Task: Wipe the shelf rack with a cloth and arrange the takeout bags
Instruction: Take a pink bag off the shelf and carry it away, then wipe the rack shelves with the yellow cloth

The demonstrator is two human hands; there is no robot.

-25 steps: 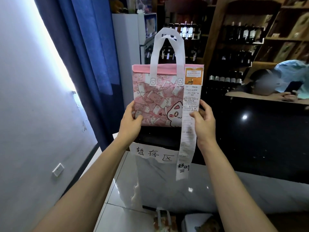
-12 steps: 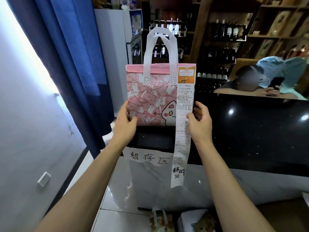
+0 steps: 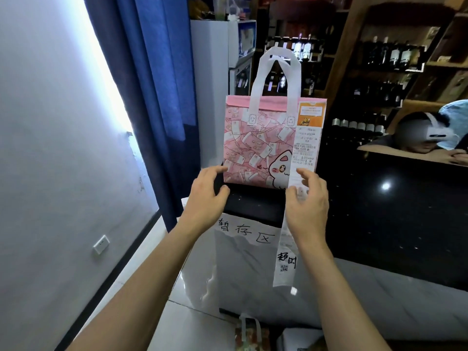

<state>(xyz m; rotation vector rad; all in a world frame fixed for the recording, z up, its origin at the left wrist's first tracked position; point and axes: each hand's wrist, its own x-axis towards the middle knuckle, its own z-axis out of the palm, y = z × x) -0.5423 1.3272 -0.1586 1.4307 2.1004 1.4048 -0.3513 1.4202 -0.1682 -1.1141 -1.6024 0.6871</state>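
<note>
A pink takeout bag (image 3: 255, 145) with a cat print and white handles stands upright on the left end of the black counter (image 3: 379, 211). A long white receipt (image 3: 288, 249) hangs from the bag's right side down over the counter's front. My left hand (image 3: 207, 198) hovers just off the bag's lower left corner, fingers spread. My right hand (image 3: 307, 198) is at the lower right corner in front of the receipt, fingers apart and holding nothing.
A handwritten paper sign (image 3: 243, 231) is taped on the counter's front edge. More bags (image 3: 250, 333) sit on the floor below. A blue curtain (image 3: 152, 84) hangs to the left. A person (image 3: 430, 138) leans on the counter at far right. Bottle shelves (image 3: 379, 72) stand behind.
Both hands have let go of the bag and drawn back slightly with fingers spread. The bag now stands on its own on the counter.
</note>
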